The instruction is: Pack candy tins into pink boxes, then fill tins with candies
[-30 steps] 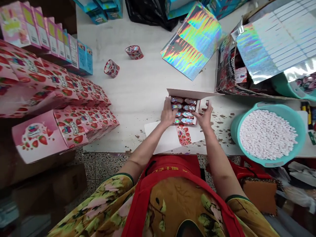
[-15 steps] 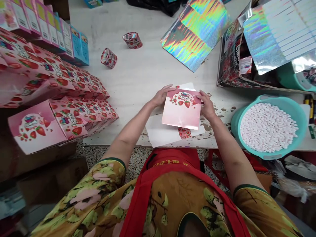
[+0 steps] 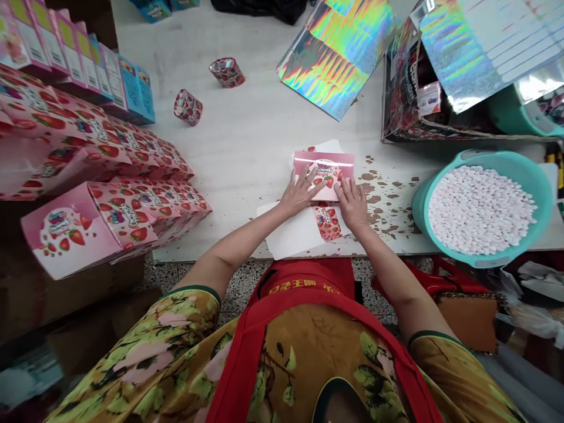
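Note:
A pink strawberry-printed carton panel [image 3: 325, 160] lies folded over on the table in front of me, its printed face up. My left hand [image 3: 300, 194] rests on its left part with the fingers spread flat. On its right part lies my right hand [image 3: 351, 201], fingers stretched out as well. Beneath the panel, a white carton sheet [image 3: 293, 232] with a red strawberry-printed strip [image 3: 328, 221] sticks out toward me. Another white flap shows at the far edge.
Strawberry cartons [image 3: 127, 214] are stacked at the left. Two small printed tubs [image 3: 188, 107] stand farther back. Holographic sheets [image 3: 337, 53] lie at the back. At the right is a turquoise basin [image 3: 420, 202] of small white pieces, with a dark printed box [image 3: 399, 111] behind it.
Both hands have gone from holding the raised panel by its side edges to lying flat on it. The panel is now down and looks shorter, folded toward the table.

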`<state>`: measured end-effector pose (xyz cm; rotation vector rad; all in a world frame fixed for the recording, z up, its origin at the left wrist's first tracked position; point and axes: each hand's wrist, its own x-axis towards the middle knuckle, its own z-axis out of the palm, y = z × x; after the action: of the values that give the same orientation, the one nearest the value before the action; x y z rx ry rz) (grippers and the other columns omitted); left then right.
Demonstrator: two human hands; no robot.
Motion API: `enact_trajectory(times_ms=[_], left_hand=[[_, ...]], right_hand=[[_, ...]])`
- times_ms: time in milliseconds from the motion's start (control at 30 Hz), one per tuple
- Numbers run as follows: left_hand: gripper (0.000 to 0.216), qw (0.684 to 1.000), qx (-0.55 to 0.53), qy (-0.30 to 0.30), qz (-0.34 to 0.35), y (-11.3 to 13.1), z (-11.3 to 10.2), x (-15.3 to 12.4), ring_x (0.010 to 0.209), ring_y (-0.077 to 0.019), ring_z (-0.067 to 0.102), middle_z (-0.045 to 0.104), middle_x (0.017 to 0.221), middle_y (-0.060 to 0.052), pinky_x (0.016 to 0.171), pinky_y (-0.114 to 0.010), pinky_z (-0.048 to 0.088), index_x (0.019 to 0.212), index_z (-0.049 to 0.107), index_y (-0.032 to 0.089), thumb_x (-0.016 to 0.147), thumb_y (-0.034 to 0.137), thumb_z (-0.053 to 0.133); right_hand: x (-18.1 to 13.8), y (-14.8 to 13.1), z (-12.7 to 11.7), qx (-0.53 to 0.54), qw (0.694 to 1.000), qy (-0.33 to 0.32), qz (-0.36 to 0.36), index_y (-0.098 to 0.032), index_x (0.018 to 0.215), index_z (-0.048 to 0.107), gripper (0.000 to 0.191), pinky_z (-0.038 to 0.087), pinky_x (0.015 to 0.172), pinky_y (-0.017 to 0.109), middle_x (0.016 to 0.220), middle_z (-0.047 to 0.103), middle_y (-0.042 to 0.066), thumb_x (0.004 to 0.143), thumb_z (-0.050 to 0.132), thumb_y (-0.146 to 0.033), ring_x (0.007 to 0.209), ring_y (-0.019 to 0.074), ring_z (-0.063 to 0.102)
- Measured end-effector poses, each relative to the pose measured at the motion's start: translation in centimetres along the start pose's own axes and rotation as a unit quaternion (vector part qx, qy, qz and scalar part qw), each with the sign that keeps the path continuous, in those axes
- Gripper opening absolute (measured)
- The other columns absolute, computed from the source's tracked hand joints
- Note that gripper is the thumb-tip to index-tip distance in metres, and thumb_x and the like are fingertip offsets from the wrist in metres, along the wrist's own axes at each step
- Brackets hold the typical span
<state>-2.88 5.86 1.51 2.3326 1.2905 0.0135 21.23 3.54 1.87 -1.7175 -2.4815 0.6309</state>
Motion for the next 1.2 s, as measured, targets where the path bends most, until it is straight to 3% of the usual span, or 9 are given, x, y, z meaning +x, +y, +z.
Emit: enact_trajectory(times_ms=[167,300,433,533,633,800,1000,1133,1200], left_hand=[[0.085,0.999,0.028,0.028,-0.017,1.7,0.7,0.4,0.160,-0.0431,-0.003,0.012,0.173,-0.016,0.122,-0.076,-0.004,0.164,0.027,0.025,0.092,0.039,0.070],[0.060,0.999,0.033,0.034,0.026,3.6,0.6,1.2,0.160,-0.0410,0.006,0.025,0.171,-0.013,0.123,-0.076,0.005,0.159,0.040,0.028,0.101,0.027,0.055],[0.057,0.996,0.052,0.072,0.028,3.4,-1.9,0.9,0.159,-0.0400,0.017,0.031,0.168,-0.014,0.124,-0.071,0.017,0.158,0.043,0.027,0.101,0.022,0.048],[0.062,0.993,0.070,0.086,0.030,2.7,-4.2,0.2,0.157,-0.0397,0.022,0.033,0.167,-0.014,0.124,-0.067,0.023,0.159,0.041,0.028,0.098,0.023,0.054],[0.064,0.994,0.084,0.069,0.029,2.7,-5.0,-0.7,0.157,-0.0398,0.024,0.034,0.167,-0.012,0.123,-0.068,0.025,0.158,0.043,0.030,0.096,0.019,0.053],[0.062,0.993,0.091,0.072,-0.005,3.8,-3.5,-1.6,0.158,-0.0381,0.022,0.032,0.168,-0.013,0.122,-0.072,0.022,0.158,0.043,0.030,0.099,0.013,0.042],[0.059,0.993,0.065,0.083,-0.059,6.3,-1.4,0.8,0.159,-0.0383,0.019,0.035,0.166,-0.014,0.123,-0.074,0.013,0.159,0.041,0.028,0.101,0.018,0.042],[0.058,0.995,-0.005,0.088,-0.057,4.2,-2.2,-0.3,0.160,-0.0354,0.017,0.038,0.165,-0.014,0.126,-0.068,0.010,0.157,0.042,0.028,0.099,0.032,0.052],[0.063,0.979,-0.059,0.153,-0.122,1.9,-2.6,-2.6,0.157,-0.0356,0.024,0.043,0.161,-0.017,0.125,-0.064,0.018,0.153,0.045,0.025,0.095,0.042,0.061]], right_hand=[[0.0,1.3,2.4,0.094,0.992,0.081,0.000,-0.032,0.160,0.038,0.057,0.035,0.125,0.057,0.168,0.032,0.004,0.104,0.047,-0.029,0.161,0.0276,0.020],[-1.8,1.6,4.0,0.241,0.945,0.207,0.080,-0.026,0.167,0.008,0.077,0.051,0.113,0.052,0.172,0.017,0.015,0.104,0.045,-0.049,0.153,0.0295,0.037],[-3.7,0.2,5.9,0.320,0.889,0.285,0.163,-0.024,0.165,0.019,0.064,0.056,0.108,0.046,0.160,0.042,0.019,0.107,0.032,-0.047,0.132,0.0245,0.062],[-3.2,-1.4,6.5,0.291,0.900,0.282,0.161,-0.022,0.156,0.042,0.063,0.053,0.114,0.046,0.152,0.054,0.014,0.098,0.053,-0.043,0.137,0.0256,0.058],[-2.2,-2.0,6.3,0.250,0.918,0.268,0.153,-0.022,0.147,0.054,0.053,0.048,0.120,0.042,0.149,0.059,0.009,0.094,0.052,-0.026,0.139,0.0221,0.057],[-2.0,-1.5,5.7,0.218,0.938,0.234,0.132,-0.020,0.147,0.054,0.058,0.049,0.119,0.040,0.149,0.059,0.006,0.090,0.050,-0.019,0.136,0.0215,0.060],[-1.6,-1.1,5.7,0.190,0.945,0.219,0.153,-0.015,0.145,0.055,0.056,0.056,0.107,0.040,0.137,0.068,0.013,0.090,0.047,-0.021,0.124,0.0257,0.067],[-1.4,-0.9,5.6,0.203,0.943,0.210,0.160,-0.018,0.148,0.053,0.057,0.056,0.106,0.039,0.137,0.068,0.011,0.092,0.046,-0.025,0.118,0.0254,0.069],[-1.5,-1.0,5.3,0.215,0.940,0.207,0.162,-0.020,0.149,0.053,0.057,0.056,0.106,0.040,0.140,0.066,0.010,0.092,0.047,-0.026,0.119,0.0263,0.068]])
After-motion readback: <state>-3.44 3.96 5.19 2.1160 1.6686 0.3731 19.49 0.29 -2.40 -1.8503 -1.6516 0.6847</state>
